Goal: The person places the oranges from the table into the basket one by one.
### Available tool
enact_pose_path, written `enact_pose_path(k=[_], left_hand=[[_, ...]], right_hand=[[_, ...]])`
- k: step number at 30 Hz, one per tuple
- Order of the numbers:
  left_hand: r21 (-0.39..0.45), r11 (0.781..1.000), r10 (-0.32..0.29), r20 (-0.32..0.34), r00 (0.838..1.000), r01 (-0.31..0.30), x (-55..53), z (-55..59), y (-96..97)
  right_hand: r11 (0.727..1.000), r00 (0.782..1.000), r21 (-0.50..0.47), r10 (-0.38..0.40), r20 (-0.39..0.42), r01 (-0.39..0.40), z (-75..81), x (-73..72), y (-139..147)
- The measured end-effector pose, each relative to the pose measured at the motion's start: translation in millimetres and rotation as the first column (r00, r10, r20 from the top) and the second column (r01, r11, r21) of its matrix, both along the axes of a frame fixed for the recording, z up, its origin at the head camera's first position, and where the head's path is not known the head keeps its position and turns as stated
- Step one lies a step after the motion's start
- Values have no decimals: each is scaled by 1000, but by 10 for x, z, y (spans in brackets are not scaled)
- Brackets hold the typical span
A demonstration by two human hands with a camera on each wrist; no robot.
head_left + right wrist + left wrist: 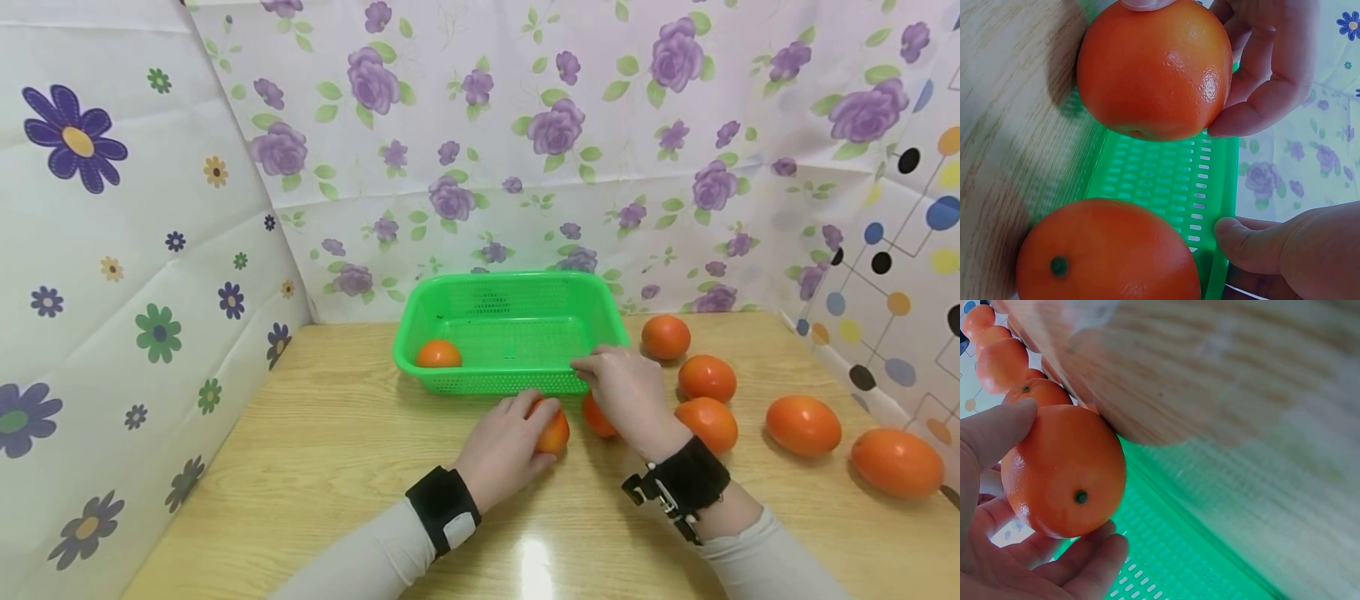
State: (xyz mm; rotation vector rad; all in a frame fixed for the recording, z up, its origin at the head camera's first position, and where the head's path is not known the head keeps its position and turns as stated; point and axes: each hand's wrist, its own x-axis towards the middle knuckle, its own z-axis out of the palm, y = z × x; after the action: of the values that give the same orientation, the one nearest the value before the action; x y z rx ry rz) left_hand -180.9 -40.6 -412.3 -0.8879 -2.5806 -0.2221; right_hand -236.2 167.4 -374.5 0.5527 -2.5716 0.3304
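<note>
My left hand (501,450) holds an orange (555,435) just in front of the green plastic basket (495,382). In the left wrist view, thumb and fingers curl round this orange (1066,469), and its green stem end shows. My right hand (632,396) pinches the basket's front rim near the right corner. The right wrist view shows the right thumb (1247,244) on that rim, with the other fingers mostly hidden behind it. Below the right hand, a second orange (596,417) sits against the basket's front, partly covered by the hand. Inside the basket, one orange (438,354) lies at the front left.
Several more oranges lie on the wooden table (315,467) to the right, among them one orange (666,337) beside the basket and another orange (897,462) at the far right. A flowered sheet (495,150) stands behind the basket, with patterned sheets at both sides.
</note>
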Motion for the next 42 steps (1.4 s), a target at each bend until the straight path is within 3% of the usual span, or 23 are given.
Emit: enact_pose_path(k=[14,21,30,42], left_hand=[[21,1000,4,2,1000,-4,23,-3,-5],[32,999,-10,7,1000,10,57,56,-32],[81,996,-24,-41,999,27,50,249,-111],[142,990,28,-109,994,-12,-174,635,-322]], right_hand=[[1000,1000,5,2,3,-2,-7,-6,4],[1000,1000,6,2,1,-2,-9,-9,4],[1000,1000,-1,13,-1,-13,-11,-10,10],[1000,1000,-13,13,-7,-13,-17,-7,13]])
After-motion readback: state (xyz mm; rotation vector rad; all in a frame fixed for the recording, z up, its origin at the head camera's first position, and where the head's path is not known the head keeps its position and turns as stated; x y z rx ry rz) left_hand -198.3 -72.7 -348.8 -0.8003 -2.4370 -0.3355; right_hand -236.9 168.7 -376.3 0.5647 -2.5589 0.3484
